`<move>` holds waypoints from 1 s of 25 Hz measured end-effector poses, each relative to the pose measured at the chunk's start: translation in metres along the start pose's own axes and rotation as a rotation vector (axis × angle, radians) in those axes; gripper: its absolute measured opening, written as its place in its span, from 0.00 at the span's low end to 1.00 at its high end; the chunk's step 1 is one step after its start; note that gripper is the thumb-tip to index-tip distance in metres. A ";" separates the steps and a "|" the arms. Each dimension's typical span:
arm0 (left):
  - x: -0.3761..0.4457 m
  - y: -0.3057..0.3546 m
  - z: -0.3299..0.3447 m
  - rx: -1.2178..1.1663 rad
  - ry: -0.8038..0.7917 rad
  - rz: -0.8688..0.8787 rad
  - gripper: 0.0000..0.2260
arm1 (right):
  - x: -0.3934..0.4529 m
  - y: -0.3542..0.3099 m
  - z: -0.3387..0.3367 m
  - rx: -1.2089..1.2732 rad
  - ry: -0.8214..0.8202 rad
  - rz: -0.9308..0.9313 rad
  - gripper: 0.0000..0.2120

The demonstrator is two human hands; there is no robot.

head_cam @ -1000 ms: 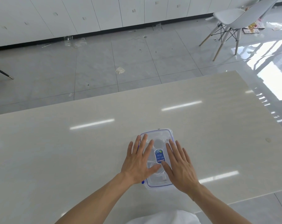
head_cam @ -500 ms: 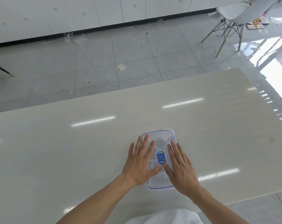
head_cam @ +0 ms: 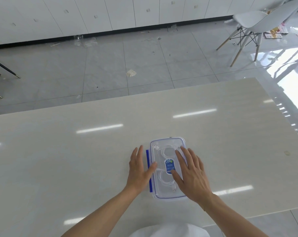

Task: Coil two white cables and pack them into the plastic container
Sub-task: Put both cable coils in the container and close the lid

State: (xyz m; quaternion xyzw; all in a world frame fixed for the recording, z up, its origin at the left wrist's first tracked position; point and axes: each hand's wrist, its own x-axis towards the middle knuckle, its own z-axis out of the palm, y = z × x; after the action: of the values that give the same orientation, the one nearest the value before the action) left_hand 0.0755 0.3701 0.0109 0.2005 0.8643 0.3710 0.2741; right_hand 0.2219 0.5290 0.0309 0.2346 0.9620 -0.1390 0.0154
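A clear plastic container (head_cam: 167, 142) with a blue-edged lid and a blue label lies on the pale table, near its front edge. Through the lid I see two coiled white cables: one coil (head_cam: 168, 152) at the far end, the other coil (head_cam: 165, 179) at the near end. My right hand (head_cam: 191, 175) lies flat with straight fingers on the lid's right half. My left hand (head_cam: 139, 168) is flat beside the container's left side, over the blue side clip (head_cam: 147, 157), its thumb touching the lid's edge.
The long pale table (head_cam: 76, 159) spreads wide to the left and right of the container. Beyond it lies a grey tiled floor with scraps of litter. A white chair (head_cam: 257, 19) stands at the far right; cabinets line the back wall.
My left hand has slid off the lid to the container's left side, uncovering the cables beneath. My right hand has shifted slightly right on the lid.
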 end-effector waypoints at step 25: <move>-0.013 0.018 -0.013 -0.035 -0.204 -0.155 0.15 | 0.042 -0.018 0.018 -0.135 -0.024 -0.102 0.36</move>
State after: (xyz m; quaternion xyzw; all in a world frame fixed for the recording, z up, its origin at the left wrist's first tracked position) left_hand 0.0803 0.3678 0.0364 0.1652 0.8382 0.3415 0.3918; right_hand 0.1756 0.5278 0.0139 0.1820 0.9796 -0.0775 0.0355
